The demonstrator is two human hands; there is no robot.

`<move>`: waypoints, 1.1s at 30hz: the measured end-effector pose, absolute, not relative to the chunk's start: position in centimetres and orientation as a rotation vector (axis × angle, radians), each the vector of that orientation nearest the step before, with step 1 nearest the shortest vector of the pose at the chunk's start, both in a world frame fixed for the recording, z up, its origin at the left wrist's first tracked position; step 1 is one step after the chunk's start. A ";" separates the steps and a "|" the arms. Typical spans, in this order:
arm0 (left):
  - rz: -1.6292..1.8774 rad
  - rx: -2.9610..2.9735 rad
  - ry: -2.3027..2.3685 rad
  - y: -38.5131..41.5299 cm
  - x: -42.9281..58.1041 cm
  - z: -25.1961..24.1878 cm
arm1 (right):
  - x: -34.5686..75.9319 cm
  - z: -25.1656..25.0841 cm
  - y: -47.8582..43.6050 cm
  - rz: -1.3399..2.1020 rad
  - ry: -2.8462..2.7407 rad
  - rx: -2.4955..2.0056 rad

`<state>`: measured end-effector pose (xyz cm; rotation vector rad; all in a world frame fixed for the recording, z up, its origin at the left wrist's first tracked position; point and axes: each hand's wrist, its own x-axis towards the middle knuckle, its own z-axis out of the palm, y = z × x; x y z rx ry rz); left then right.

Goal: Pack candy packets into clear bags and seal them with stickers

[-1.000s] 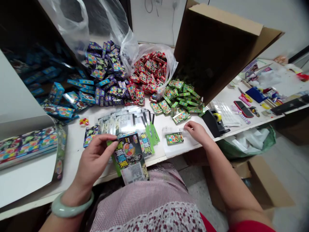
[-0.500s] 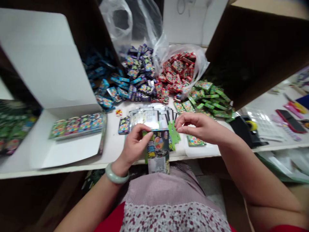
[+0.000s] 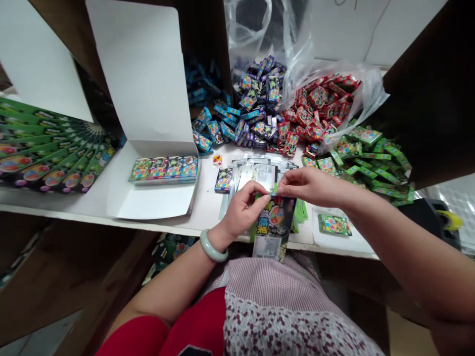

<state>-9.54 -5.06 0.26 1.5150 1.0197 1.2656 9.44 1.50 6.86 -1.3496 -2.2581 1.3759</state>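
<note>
Glossy card (image 3: 273, 225) between both hands (image 3: 311, 187)

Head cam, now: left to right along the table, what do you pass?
Fanned green packets → row of colourful packs in an open white carton → small dark pack → left hand → right hand → green pack on a white sheet → black tape dispenser
</note>
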 end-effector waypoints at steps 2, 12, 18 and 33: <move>1.271 1.509 1.029 -5.0 -9.4 0.1 | 9.2 6.7 1.5 1.384 -2.228 -1.371; 1.322 1.530 1.081 -4.8 -9.1 0.2 | 8.7 5.9 1.7 1.422 -2.164 -1.451; 1.263 1.419 0.998 -6.0 -9.1 -0.2 | 8.4 4.7 1.7 2.082 -1.605 -1.399; 1.202 2.295 2.094 -4.6 -28.7 5.6 | 9.3 1.0 0.6 1.547 -1.995 -1.288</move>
